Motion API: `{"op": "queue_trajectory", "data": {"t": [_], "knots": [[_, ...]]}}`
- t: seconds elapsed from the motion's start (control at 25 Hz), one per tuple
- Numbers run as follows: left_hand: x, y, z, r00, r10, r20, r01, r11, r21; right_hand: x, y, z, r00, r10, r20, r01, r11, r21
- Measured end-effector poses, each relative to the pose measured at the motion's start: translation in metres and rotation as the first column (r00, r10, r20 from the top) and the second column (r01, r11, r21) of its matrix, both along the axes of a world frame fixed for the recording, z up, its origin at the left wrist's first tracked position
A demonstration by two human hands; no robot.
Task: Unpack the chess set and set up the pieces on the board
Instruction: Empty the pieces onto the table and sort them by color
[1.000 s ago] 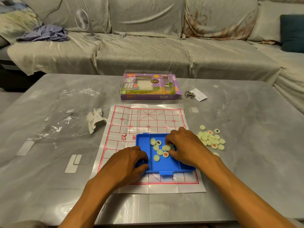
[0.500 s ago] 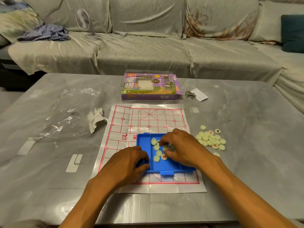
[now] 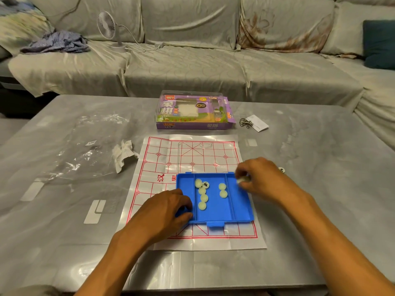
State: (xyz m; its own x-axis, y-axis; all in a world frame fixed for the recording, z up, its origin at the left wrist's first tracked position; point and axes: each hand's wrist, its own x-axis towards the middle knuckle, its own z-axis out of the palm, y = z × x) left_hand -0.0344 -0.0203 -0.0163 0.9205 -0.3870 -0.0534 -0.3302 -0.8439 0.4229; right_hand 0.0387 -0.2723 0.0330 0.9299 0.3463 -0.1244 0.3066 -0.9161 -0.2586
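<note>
A paper board (image 3: 188, 154) with a red grid lies flat on the grey table. On its near half sits a blue tray (image 3: 239, 208) that holds several pale round pieces (image 3: 203, 193). My left hand (image 3: 164, 212) grips the tray's near left corner. My right hand (image 3: 263, 178) hovers over the tray's far right corner and pinches pale pieces (image 3: 242, 179) in its fingertips. Just past that hand, one piece (image 3: 281, 169) shows on the table; the rest of that pile is hidden behind the hand.
The purple chess box (image 3: 194, 112) stands beyond the board. A crumpled tissue (image 3: 123, 154) and a clear plastic wrapper (image 3: 85, 146) lie to the left. A metal ring with a paper tag (image 3: 254, 123) lies at the right. A sofa with a small fan (image 3: 109, 28) runs behind the table.
My right hand has lifted out of the tray's middle and moved right with pieces in its fingers. Fewer pieces lie in the tray. My left hand stays on the tray.
</note>
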Motion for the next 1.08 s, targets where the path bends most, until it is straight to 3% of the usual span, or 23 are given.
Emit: {"op": "queue_trajectory", "data": {"t": [0.12, 0.24, 0.32, 0.44, 0.52, 0.6, 0.68, 0.88, 1.08], "knots": [[-0.001, 0.001, 0.0, 1.0, 0.004, 0.008, -0.004, 1.0, 0.004, 0.012, -0.032, -0.004, 0.973, -0.214, -0.088, 0.204, 0.973, -0.107], [-0.001, 0.0, 0.0, 1.0, 0.007, 0.002, -0.007, 1.0, 0.002, 0.016, -0.037, -0.011, 0.954, -0.28, -0.11, 0.266, 0.956, -0.126], [-0.001, 0.0, 0.0, 1.0, 0.009, 0.002, -0.009, 1.0, -0.001, 0.014, -0.028, -0.008, 0.974, -0.226, -0.006, 0.226, 0.973, -0.05], [0.0, 0.0, -0.001, 1.0, 0.009, -0.004, -0.009, 1.0, 0.003, -0.003, 0.0, -0.002, 0.999, 0.002, 0.051, -0.007, 0.993, 0.116], [-0.001, 0.0, -0.001, 1.0, 0.011, 0.0, -0.011, 1.0, 0.002, -0.014, 0.018, -0.009, 0.988, 0.147, 0.042, -0.15, 0.986, 0.069], [-0.001, 0.0, -0.001, 1.0, 0.017, 0.002, -0.017, 1.0, -0.002, -0.018, 0.029, -0.021, 0.971, 0.23, 0.058, -0.226, 0.971, -0.074], [-0.001, 0.0, -0.001, 1.0, 0.018, -0.004, -0.018, 1.0, -0.001, -0.019, 0.034, -0.028, 0.966, 0.251, 0.069, -0.24, 0.961, -0.135], [-0.001, 0.0, -0.001, 1.0, 0.016, -0.003, -0.016, 1.0, -0.002, -0.022, 0.037, -0.028, 0.968, 0.25, 0.033, -0.25, 0.968, -0.019], [-0.002, 0.0, 0.0, 1.0, 0.015, 0.002, -0.015, 1.0, -0.006, -0.021, 0.038, -0.028, 0.969, 0.246, 0.03, -0.246, 0.969, -0.006]]}}
